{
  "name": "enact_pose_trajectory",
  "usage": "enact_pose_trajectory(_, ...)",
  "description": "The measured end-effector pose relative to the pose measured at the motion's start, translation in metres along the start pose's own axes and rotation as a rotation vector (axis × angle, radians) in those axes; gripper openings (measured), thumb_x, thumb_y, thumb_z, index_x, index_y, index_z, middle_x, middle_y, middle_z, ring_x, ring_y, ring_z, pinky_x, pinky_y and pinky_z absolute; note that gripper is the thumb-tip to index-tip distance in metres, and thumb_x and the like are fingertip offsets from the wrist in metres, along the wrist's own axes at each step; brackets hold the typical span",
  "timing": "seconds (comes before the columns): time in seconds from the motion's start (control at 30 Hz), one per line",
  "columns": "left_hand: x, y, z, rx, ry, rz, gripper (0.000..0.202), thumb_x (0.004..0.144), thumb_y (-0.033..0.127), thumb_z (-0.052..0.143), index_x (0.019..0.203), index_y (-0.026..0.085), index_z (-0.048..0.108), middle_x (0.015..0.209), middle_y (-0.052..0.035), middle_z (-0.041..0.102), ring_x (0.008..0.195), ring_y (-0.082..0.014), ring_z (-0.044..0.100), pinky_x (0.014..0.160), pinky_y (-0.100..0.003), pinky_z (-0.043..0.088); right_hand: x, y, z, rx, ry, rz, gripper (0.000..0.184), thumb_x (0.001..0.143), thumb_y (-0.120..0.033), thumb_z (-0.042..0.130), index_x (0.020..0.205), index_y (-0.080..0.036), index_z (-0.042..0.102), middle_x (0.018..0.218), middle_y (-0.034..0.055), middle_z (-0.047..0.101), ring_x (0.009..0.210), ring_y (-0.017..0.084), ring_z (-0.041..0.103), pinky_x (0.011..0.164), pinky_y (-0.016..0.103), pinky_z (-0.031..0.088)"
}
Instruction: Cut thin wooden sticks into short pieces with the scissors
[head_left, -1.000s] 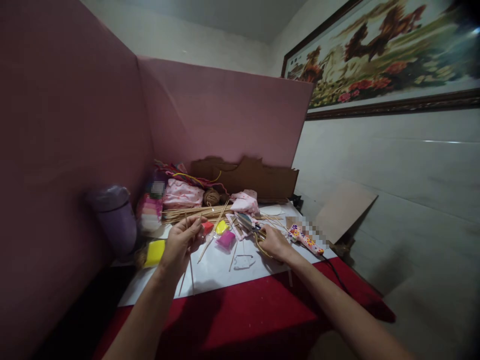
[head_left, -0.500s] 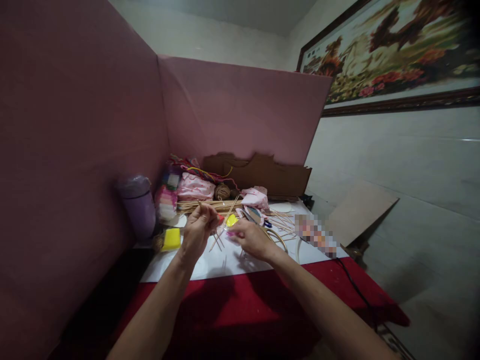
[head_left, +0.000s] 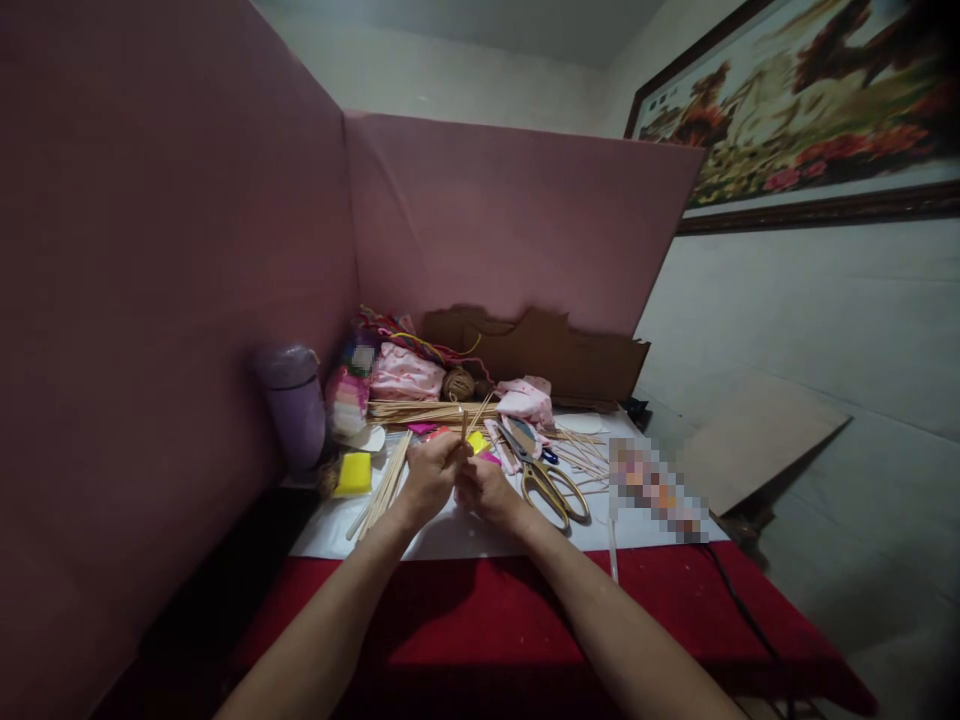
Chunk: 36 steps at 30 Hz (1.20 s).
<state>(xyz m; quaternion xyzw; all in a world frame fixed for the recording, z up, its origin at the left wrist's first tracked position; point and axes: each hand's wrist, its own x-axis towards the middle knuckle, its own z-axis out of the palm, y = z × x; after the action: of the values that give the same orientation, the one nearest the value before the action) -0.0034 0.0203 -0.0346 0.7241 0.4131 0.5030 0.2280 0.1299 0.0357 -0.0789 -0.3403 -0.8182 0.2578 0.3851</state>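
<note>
My left hand (head_left: 433,478) is closed in a pinch on a thin wooden stick (head_left: 464,424), whose top end points up above the fingers. Pressed against it is my right hand (head_left: 487,492), its fingers closed around the lower part, which the hands hide. Behind them lie pieces of yellow (head_left: 478,443) and magenta (head_left: 421,428) material, partly covered. A bundle of pale sticks (head_left: 384,485) is beside my left wrist. Scissors with gold handles (head_left: 551,492) lie open to the right of my right hand.
A purple lidded cup (head_left: 292,410) and a yellow block (head_left: 354,474) stand on the left. At the back are long sticks (head_left: 420,412), a twine ball (head_left: 459,384), pink cloth (head_left: 409,374) and torn cardboard (head_left: 555,352). A blurred-out item (head_left: 660,492) with a black cord lies right.
My hands have come together, the right moving in against the left and leaving the pink-purple piece it was at. The held stick now points straight up. The view has shifted slightly left.
</note>
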Motion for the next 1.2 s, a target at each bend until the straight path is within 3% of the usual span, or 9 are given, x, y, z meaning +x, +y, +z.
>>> enact_pose_trajectory(0.2, 0.002, -0.008, 0.001, -0.107, 0.025, -0.066, 0.026, 0.074, 0.037, 0.057, 0.057, 0.016, 0.06, 0.054, 0.0004, 0.051, 0.057, -0.012, 0.045, 0.053, -0.022, 0.033, 0.002, 0.003, 0.004, -0.003, 0.024, -0.032, 0.013, 0.08, -0.017, 0.046, 0.077, -0.017, 0.059, 0.076, 0.0017, 0.059, 0.073, 0.014, 0.053, 0.068, 0.025, 0.041)
enact_pose_trajectory(0.37, 0.007, -0.015, 0.001, -0.222, 0.029, -0.117, 0.032, 0.069, 0.045, 0.062, 0.058, 0.015, 0.063, 0.053, -0.0007, 0.054, 0.055, -0.0122, 0.047, 0.05, -0.022, 0.035, 0.001, 0.001, 0.006, -0.098, 0.05, 0.003, 0.014, 0.078, -0.011, 0.045, 0.074, -0.017, 0.057, 0.072, 0.0021, 0.057, 0.067, 0.014, 0.052, 0.063, 0.024, 0.04)
enact_pose_trajectory(0.63, 0.005, -0.024, 0.004, -0.3, 0.005, -0.146, 0.035, 0.068, 0.048, 0.064, 0.06, 0.014, 0.064, 0.052, -0.0001, 0.052, 0.051, -0.0114, 0.046, 0.047, -0.022, 0.036, 0.0, 0.003, 0.011, -0.125, 0.029, -0.039, 0.022, 0.075, -0.005, 0.042, 0.086, -0.018, 0.057, 0.075, 0.0033, 0.057, 0.066, 0.014, 0.051, 0.061, 0.024, 0.039)
enact_pose_trajectory(0.8, 0.007, -0.02, -0.001, -0.309, 0.007, -0.087, 0.029, 0.068, 0.042, 0.067, 0.059, 0.014, 0.066, 0.06, -0.0019, 0.054, 0.06, -0.0127, 0.049, 0.056, -0.023, 0.04, 0.002, -0.004, 0.006, -0.081, 0.147, -0.012, 0.01, 0.079, -0.017, 0.046, 0.074, -0.017, 0.055, 0.072, 0.0036, 0.056, 0.067, 0.016, 0.051, 0.063, 0.026, 0.039)
enact_pose_trajectory(0.9, 0.007, -0.016, -0.003, -0.359, 0.001, -0.034, 0.027, 0.07, 0.038, 0.066, 0.06, 0.013, 0.067, 0.072, -0.0042, 0.055, 0.068, -0.0132, 0.051, 0.062, -0.024, 0.042, 0.004, -0.009, 0.004, 0.0, 0.203, -0.012, 0.02, 0.084, -0.026, 0.045, 0.068, -0.018, 0.054, 0.066, 0.0022, 0.054, 0.066, 0.015, 0.051, 0.063, 0.025, 0.039)
enact_pose_trajectory(1.0, 0.007, -0.014, -0.005, -0.372, -0.011, -0.033, 0.028, 0.07, 0.039, 0.066, 0.061, 0.013, 0.068, 0.077, -0.0051, 0.055, 0.072, -0.0134, 0.051, 0.065, -0.025, 0.043, 0.005, -0.01, 0.005, 0.028, 0.222, -0.038, 0.022, 0.085, -0.025, 0.044, 0.065, -0.019, 0.053, 0.06, 0.0007, 0.052, 0.064, 0.015, 0.051, 0.061, 0.024, 0.038)
enact_pose_trajectory(1.1, 0.008, -0.017, -0.007, -0.363, 0.012, -0.125, 0.037, 0.073, 0.049, 0.06, 0.068, 0.012, 0.068, 0.072, -0.0036, 0.055, 0.062, -0.0109, 0.049, 0.058, -0.023, 0.043, 0.006, -0.01, 0.007, -0.003, 0.268, -0.06, 0.024, 0.084, -0.022, 0.044, 0.061, -0.02, 0.048, 0.057, -0.0006, 0.05, 0.062, 0.014, 0.05, 0.061, 0.024, 0.037)
enact_pose_trajectory(1.2, 0.011, -0.027, -0.007, -0.353, 0.142, -0.296, 0.044, 0.075, 0.054, 0.052, 0.085, 0.014, 0.067, 0.069, -0.0017, 0.057, 0.053, -0.0096, 0.048, 0.051, -0.022, 0.042, 0.004, -0.009, 0.007, -0.025, 0.323, -0.047, 0.027, 0.084, -0.021, 0.045, 0.057, -0.02, 0.044, 0.054, -0.0014, 0.048, 0.06, 0.013, 0.048, 0.061, 0.024, 0.036)
